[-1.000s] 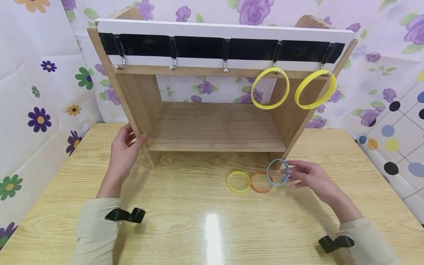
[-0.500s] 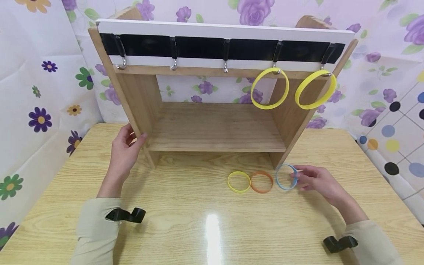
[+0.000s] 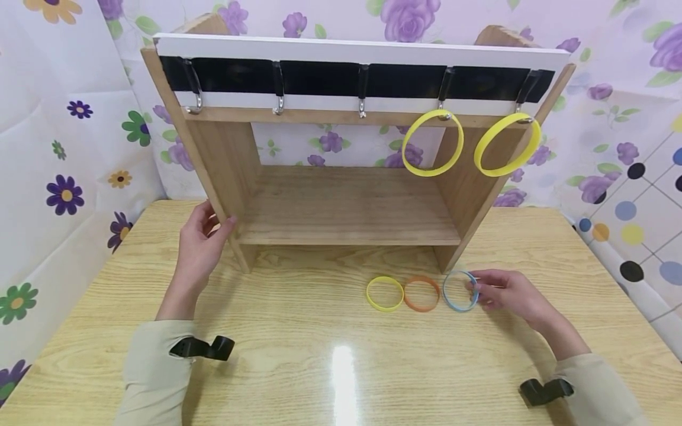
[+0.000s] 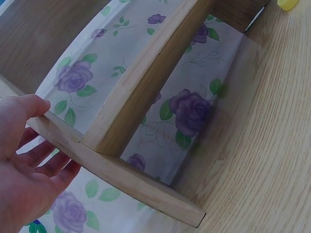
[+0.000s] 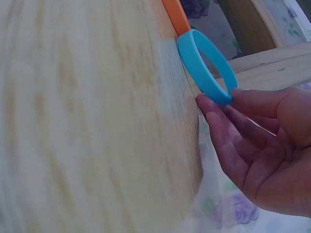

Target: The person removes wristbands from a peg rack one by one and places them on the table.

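Observation:
My left hand [image 3: 199, 245] grips the left side panel of a wooden rack [image 3: 346, 204], thumb on its front edge and fingers behind, as the left wrist view also shows. Between thumb and fingers, my right hand [image 3: 511, 294] pinches a blue silicone wristband [image 5: 204, 68] by its right side, low at the tabletop. Left of it, an orange wristband [image 3: 422, 294] and a yellow wristband [image 3: 385, 294] lie in a row on the table. Two more bands, a yellow wristband [image 3: 407, 151] and a thicker-looking yellow wristband [image 3: 482, 157], hang from the two rightmost hooks.
Across the rack's top runs a white and black hook rail [image 3: 319, 77]; its three left hooks carry nothing. The rack stands on a wood-grain table [image 3: 288, 355] against flowered wall covering [image 3: 602, 118]. A light reflection crosses the front of the tabletop.
My right hand has moved right and down with the blue wristband, from overlapping the orange one to beside it at table level. The left hand stays on the panel.

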Demonstrator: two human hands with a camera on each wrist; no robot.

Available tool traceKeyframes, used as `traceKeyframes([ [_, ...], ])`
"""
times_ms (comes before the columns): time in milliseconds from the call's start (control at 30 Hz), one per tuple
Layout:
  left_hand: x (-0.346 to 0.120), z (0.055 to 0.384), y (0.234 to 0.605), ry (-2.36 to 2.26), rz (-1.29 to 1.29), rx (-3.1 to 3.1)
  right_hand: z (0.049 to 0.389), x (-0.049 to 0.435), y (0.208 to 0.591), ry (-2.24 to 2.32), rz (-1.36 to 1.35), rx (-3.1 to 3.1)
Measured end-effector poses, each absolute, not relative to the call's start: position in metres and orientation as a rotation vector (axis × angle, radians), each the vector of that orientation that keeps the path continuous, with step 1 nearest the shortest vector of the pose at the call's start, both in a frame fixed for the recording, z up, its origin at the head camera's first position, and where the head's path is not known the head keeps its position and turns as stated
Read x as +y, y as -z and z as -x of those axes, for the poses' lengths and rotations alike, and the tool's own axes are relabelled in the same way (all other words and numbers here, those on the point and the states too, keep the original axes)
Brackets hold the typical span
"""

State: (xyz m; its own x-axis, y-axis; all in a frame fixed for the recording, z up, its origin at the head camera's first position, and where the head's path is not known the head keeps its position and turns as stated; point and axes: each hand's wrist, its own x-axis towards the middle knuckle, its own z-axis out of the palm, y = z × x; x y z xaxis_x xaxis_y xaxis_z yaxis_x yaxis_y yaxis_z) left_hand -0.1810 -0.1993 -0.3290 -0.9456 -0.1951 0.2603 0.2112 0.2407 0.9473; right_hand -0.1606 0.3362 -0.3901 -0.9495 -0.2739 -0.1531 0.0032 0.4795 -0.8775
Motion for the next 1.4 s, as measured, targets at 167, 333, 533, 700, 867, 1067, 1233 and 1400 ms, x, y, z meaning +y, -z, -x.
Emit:
traceKeyframes([
  [167,-0.199,0.180,0.329,1.755,0.031,-2.192,0.160,0.335,0.390,1.430,0.238,2.490],
  [333,-0.199,0.179,0.330,1.760,0.052,-2.181,0.161,0.335,0.388,1.320,0.250,2.596],
  [533,-0.200,0.179,0.330,1.766,0.059,-2.164,0.161,0.334,0.386,1.279,0.258,2.650],
  [700,-0.200,0.180,0.330,1.768,0.056,-2.170,0.162,0.331,0.385,1.296,0.243,2.641],
  [867,-0.200,0.180,0.330,1.772,0.053,-2.171,0.160,0.325,0.381,1.168,0.337,2.824],
  [1067,-0.199,0.181,0.331,1.781,0.046,-2.170,0.153,0.310,0.362,1.008,0.445,3.031],
  [1233,-0.200,0.180,0.330,1.775,0.037,-2.181,0.148,0.297,0.343,1.055,0.470,3.024],
  [1400,-0.198,0.179,0.329,1.762,0.044,-2.185,0.144,0.286,0.326,1.113,0.508,3.023],
])
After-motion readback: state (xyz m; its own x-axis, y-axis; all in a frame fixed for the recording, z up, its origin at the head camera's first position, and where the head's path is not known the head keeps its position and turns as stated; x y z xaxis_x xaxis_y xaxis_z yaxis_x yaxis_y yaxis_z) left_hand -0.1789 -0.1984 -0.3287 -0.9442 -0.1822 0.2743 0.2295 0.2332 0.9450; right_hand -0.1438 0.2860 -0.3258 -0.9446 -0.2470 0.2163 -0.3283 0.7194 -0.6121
